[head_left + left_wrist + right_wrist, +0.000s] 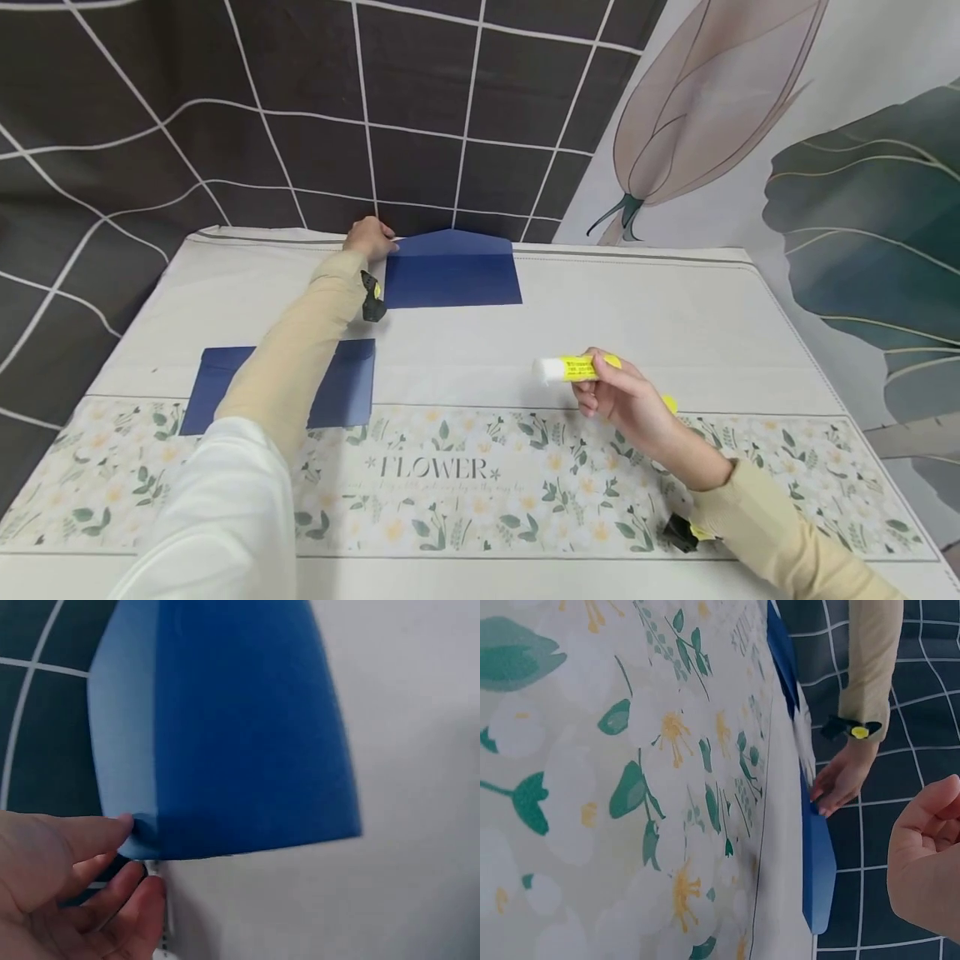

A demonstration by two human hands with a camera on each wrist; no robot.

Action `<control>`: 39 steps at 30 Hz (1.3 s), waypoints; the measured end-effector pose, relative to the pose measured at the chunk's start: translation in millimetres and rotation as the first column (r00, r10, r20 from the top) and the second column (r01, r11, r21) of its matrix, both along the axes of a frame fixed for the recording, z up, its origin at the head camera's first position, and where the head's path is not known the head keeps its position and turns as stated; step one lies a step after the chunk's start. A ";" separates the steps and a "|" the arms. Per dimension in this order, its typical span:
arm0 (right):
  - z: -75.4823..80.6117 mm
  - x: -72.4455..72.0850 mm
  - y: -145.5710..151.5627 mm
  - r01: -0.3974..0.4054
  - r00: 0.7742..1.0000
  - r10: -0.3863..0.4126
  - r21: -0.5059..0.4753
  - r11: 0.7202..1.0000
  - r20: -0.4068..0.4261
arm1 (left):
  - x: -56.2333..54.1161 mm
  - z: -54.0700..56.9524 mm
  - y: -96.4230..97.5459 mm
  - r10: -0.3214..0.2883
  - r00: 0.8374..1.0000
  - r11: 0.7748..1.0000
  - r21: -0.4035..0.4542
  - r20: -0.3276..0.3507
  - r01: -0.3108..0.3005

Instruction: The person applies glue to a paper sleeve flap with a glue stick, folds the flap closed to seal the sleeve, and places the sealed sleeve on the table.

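A dark blue envelope [453, 282] lies at the table's far edge, its flap [453, 242] raised away from me. My left hand [370, 239] pinches the left end of that flap; the left wrist view shows the thumb [97, 834] on it and the other fingers below. Over the middle of the table, my right hand [626, 396] grips a glue stick [577, 368] with a yellow label, its white end pointing left. In the right wrist view only part of the right hand [930, 862] shows, and the glue stick is out of sight.
A second blue envelope [341, 387] lies nearer on the left, partly hidden under my left arm. A small round yellow thing [670, 403] shows beside my right wrist. The flower-printed tablecloth [465, 525] meets a dark gridded cloth [420, 150] at the back.
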State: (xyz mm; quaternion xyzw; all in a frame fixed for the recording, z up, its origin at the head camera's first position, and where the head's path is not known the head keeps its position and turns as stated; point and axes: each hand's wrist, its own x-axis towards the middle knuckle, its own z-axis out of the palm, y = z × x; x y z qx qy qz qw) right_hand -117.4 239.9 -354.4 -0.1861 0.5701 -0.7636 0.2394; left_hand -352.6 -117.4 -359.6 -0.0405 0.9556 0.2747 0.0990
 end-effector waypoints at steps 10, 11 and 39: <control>0.9 1.8 -2.2 0.018 0.999 -0.016 -0.052 0.999 0.038 | 1.4 -5.5 -9.0 0.008 1.000 1.000 -0.009 -0.019 -0.008; 1.1 1.7 -2.5 0.018 0.999 -0.016 -0.052 0.998 0.040 | 1.1 -5.3 -11.0 0.009 1.000 1.000 0.024 -0.019 -0.008; 15.6 3.5 -6.5 0.271 0.962 -0.272 0.057 0.961 0.001 | 90.4 38.8 9.6 -0.309 0.943 0.908 0.334 0.126 0.253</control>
